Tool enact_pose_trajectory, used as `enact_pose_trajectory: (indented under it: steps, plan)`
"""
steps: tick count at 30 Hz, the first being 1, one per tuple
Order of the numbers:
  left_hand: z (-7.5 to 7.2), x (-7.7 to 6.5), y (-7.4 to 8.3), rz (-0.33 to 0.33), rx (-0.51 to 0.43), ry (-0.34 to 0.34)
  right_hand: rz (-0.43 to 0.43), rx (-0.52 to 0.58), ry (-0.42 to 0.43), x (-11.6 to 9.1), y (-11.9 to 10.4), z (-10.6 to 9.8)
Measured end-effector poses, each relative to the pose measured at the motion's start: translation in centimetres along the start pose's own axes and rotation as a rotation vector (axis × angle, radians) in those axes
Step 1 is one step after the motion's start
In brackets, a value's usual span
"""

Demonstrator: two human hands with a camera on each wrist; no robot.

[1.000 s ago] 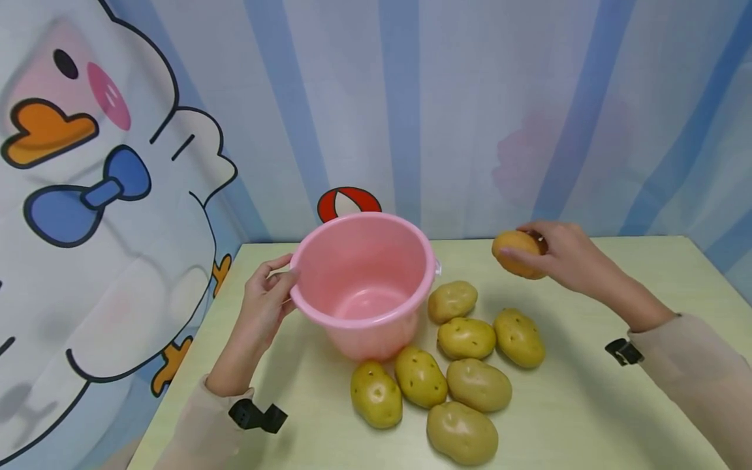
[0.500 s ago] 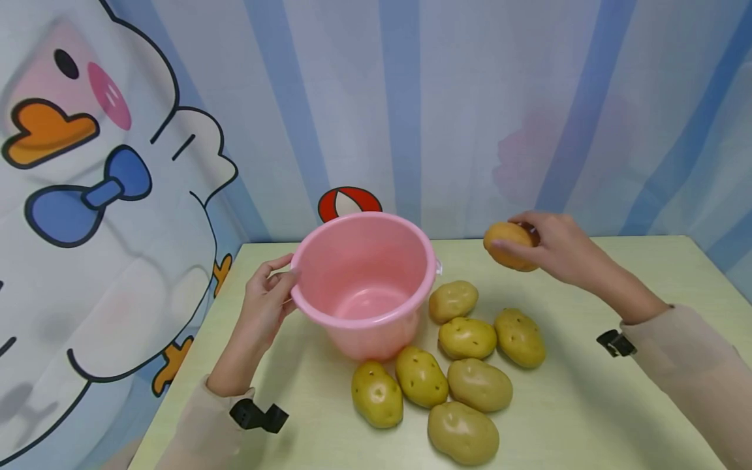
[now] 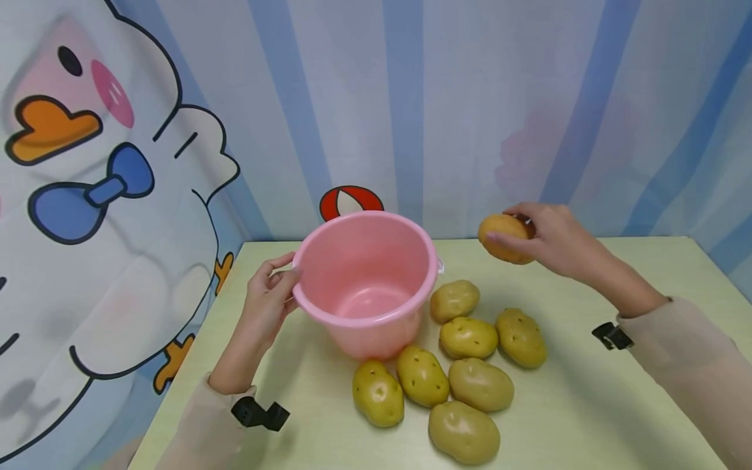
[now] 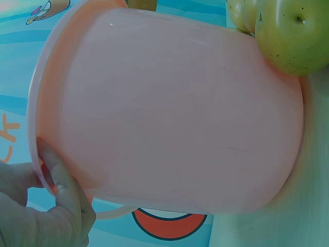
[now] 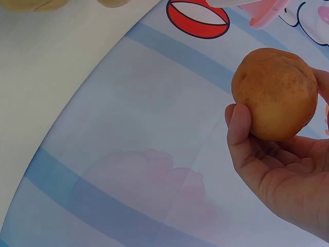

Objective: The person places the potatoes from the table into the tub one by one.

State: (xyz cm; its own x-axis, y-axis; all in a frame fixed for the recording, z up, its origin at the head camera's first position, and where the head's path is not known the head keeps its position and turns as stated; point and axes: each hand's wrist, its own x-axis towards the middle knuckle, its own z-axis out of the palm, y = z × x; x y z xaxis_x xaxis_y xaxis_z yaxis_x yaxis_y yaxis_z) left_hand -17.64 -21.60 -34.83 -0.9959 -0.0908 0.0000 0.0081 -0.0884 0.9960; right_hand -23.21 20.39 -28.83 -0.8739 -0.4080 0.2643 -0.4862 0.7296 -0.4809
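The right hand point(image 3: 559, 240) had its fingers curled round one rounded orange-brown potato point(image 3: 502, 237), held above the pale yellow-green bench point(image 3: 576, 424). The left hand point(image 3: 267, 301) pinched the rim of one round, glossy pink bucket point(image 3: 378, 339), which hid part of a red-and-white printed ball point(image 3: 369, 196). Seven oval yellowish potatoes point(image 3: 468, 337) lay clustered along the bucket's front and right.

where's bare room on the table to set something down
The table is bare right of the seven loose potatoes, partly under the right sleeve, and between the left sleeve and leftmost potato. Crowded: front and right of the bucket, where potatoes cluster.
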Motion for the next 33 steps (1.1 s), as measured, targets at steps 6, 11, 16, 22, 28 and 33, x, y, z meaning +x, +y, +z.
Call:
enact_pose_trajectory:
  steps: [6, 11, 16, 22, 28, 33]
  plan:
    - [0.0, 0.0, 0.0, -0.005, -0.001, 0.0, -0.006, -0.008, 0.015, 0.5, -0.9, 0.0]
    - [0.1, 0.1, 0.0, -0.006, -0.008, 0.0, -0.014, 0.002, 0.019, 1.1, -1.8, -0.1]
    - [0.2, 0.2, 0.0, 0.0, -0.016, -0.004, -0.023, 0.02, 0.018, 1.5, -2.8, -0.3]
    - [0.2, 0.2, 0.0, 0.003, -0.023, -0.005, -0.041, 0.021, 0.007, 1.9, -4.1, -0.3]
    - [0.2, 0.2, 0.0, -0.003, -0.016, 0.003, -0.054, 0.043, -0.011, 2.5, -5.3, -0.1]
    - [0.0, 0.1, -0.1, -0.004, -0.011, 0.002, -0.075, 0.052, -0.013, 3.1, -6.2, 0.5]
